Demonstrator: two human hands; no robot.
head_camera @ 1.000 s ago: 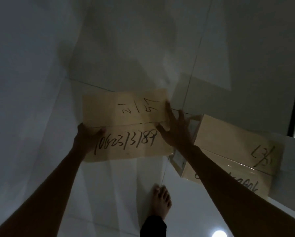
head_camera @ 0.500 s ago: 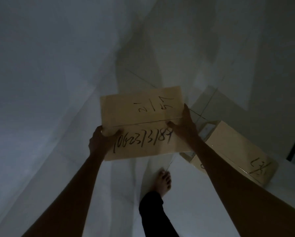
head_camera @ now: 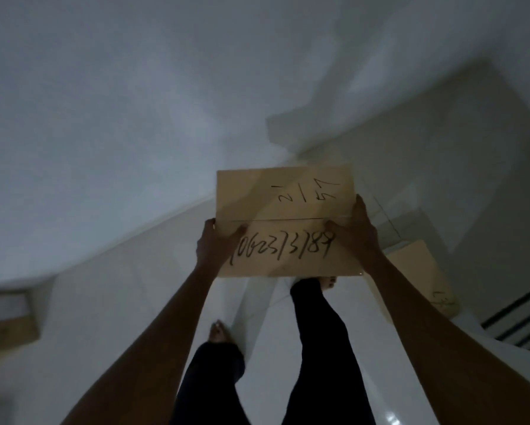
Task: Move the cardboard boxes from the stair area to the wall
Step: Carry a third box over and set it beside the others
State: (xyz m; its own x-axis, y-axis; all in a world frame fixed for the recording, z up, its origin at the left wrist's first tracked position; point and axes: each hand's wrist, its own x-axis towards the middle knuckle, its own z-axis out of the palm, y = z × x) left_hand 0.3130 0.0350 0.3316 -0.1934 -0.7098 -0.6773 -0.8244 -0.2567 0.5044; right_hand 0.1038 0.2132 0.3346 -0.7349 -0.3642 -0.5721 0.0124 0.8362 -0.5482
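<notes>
Dim white floor (head_camera: pixel 110 302) and plain walls all round, pretty murky light. Both hands are wrapped onto one box (head_camera: pixel 285 222): left hand (head_camera: pixel 216 248) closed over its left edge with the thumb on top, right hand (head_camera: pixel 357 237) closed over the right edge. Box is up in the air between them, out front of the body.

Biggest worry imo is the feet. Box blocks the view of the floor right under the hands, and a second box (head_camera: pixel 417 271) sits just below and right of the right hand, close to the forward foot (head_camera: pixel 328 282). Bare feet plus glossy tile, easy to stub or slip mid-step.

Hard to tell: how heavy it is, what the scrawl says exactly, and the blurry brown thing (head_camera: pixel 10 317) far down-left of the left hand. Maybe another box? Dark rails (head_camera: pixel 521 317) at far right are cut off.
</notes>
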